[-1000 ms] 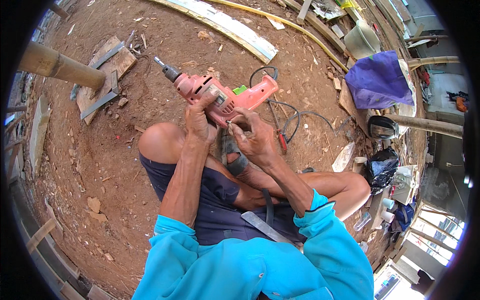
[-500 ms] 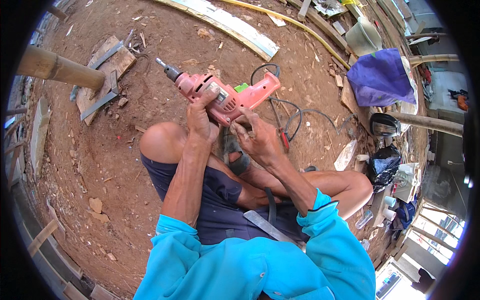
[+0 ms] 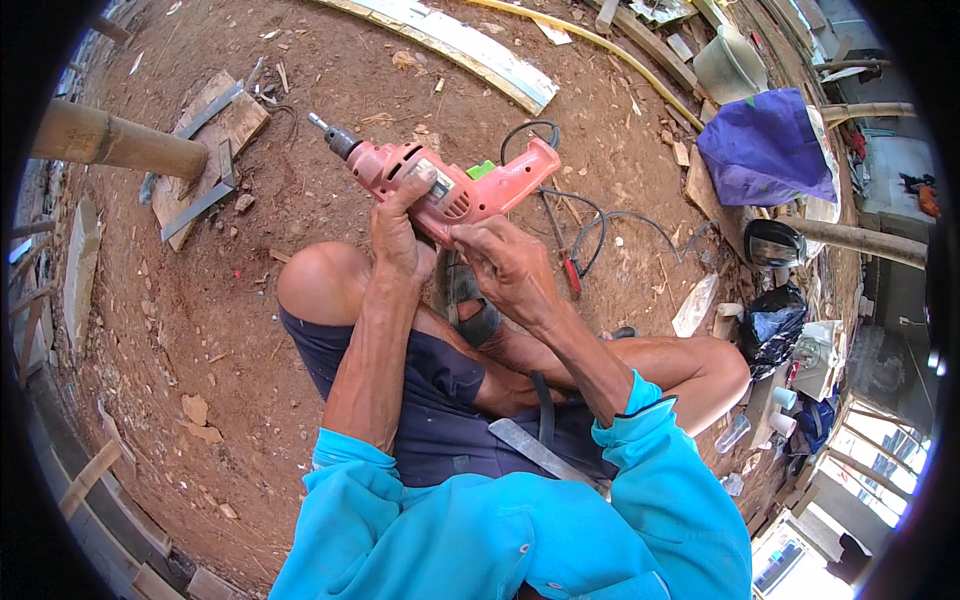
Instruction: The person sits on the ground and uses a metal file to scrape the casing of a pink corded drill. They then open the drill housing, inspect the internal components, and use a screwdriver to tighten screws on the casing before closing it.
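Note:
A pink power drill (image 3: 487, 198) is held up in front of me, its chuck towards the far left and its handle towards the right. My left hand (image 3: 400, 228) is closed around the drill body from below, thumb over the label. At the rear end of the body, my right hand (image 3: 512, 268) has thumb and forefinger pinched together against the casing; whatever lies between those fingertips is hidden. A green patch (image 3: 481, 170) shows beside the handle. On the dirt just right of my right hand lies a red-handled screwdriver (image 3: 572, 276), near the black cord (image 3: 602, 225).
Left of the drill, a bamboo post (image 3: 125, 140) stands by a wooden board (image 3: 245, 125) with metal strips. A flat metal strip (image 3: 540, 452) rests across my lap. Rightward are a purple sack (image 3: 755, 150), a bucket (image 3: 730, 65), a black plastic bag (image 3: 772, 325) and cups (image 3: 783, 424).
My right hand's fingers have drawn in closer against the drill's rear end. The drill has shifted very slightly; my left hand keeps its hold.

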The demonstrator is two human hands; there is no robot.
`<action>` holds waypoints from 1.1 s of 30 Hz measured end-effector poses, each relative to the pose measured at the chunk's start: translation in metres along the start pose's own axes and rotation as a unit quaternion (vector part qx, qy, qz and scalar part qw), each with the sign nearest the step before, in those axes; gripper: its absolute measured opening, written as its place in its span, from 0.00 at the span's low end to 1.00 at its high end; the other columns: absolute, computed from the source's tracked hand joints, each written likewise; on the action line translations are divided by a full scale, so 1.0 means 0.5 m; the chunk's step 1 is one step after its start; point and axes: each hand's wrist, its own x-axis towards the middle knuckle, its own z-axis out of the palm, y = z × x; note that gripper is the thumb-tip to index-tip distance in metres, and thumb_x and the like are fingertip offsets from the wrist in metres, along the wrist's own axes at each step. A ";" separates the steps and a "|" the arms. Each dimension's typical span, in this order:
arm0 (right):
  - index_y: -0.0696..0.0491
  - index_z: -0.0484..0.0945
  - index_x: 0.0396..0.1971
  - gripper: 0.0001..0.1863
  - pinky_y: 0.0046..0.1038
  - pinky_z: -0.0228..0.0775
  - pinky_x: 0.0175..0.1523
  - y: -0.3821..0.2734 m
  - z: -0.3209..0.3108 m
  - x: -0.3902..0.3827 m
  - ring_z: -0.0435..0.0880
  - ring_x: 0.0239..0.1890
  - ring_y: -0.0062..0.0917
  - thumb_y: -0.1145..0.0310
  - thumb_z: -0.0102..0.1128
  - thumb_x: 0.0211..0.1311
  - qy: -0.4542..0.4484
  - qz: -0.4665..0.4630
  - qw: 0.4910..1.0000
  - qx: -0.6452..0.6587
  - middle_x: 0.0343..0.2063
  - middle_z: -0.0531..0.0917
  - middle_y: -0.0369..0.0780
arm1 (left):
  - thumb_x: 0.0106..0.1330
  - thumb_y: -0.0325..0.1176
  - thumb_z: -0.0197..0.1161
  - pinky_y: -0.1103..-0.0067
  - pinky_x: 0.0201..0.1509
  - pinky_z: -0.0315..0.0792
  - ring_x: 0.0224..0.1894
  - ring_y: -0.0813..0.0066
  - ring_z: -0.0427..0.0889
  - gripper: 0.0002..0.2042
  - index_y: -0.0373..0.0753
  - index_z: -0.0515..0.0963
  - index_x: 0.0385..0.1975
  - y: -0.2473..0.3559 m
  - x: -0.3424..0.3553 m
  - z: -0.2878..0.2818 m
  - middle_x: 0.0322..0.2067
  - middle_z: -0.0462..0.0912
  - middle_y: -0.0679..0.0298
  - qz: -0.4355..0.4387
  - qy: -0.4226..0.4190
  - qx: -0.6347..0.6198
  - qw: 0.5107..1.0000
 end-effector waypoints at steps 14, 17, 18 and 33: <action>0.56 0.80 0.42 0.15 0.35 0.79 0.41 0.038 -0.010 0.018 0.84 0.39 0.35 0.70 0.63 0.53 -0.075 -0.196 0.965 -0.156 0.36 0.79 0.40 | 0.62 0.20 0.69 0.60 0.59 0.83 0.51 0.62 0.85 0.28 0.39 0.68 0.63 -0.002 0.002 -0.008 0.47 0.80 0.62 0.020 -0.006 0.034 0.999; 0.57 0.81 0.41 0.14 0.35 0.81 0.39 0.050 -0.012 0.018 0.86 0.37 0.36 0.75 0.66 0.53 -0.082 -0.222 0.961 -0.140 0.37 0.82 0.41 | 0.62 0.20 0.70 0.63 0.58 0.82 0.51 0.65 0.84 0.31 0.39 0.66 0.65 -0.005 0.000 -0.020 0.48 0.79 0.62 0.040 0.007 0.071 0.997; 0.57 0.81 0.42 0.13 0.35 0.82 0.39 0.054 -0.011 0.020 0.86 0.38 0.36 0.75 0.66 0.55 -0.073 -0.212 0.968 -0.116 0.37 0.82 0.41 | 0.62 0.21 0.70 0.65 0.58 0.82 0.51 0.67 0.84 0.32 0.39 0.66 0.66 -0.001 0.002 -0.015 0.48 0.79 0.63 0.050 0.009 0.088 0.995; 0.51 0.74 0.60 0.20 0.33 0.77 0.63 0.152 0.199 -0.010 0.81 0.58 0.25 0.53 0.51 0.80 0.193 -0.198 0.574 0.770 0.55 0.82 0.38 | 0.57 0.31 0.73 0.57 0.66 0.74 0.59 0.51 0.81 0.23 0.45 0.76 0.54 0.002 -0.112 0.130 0.56 0.80 0.54 0.558 -0.415 0.595 0.403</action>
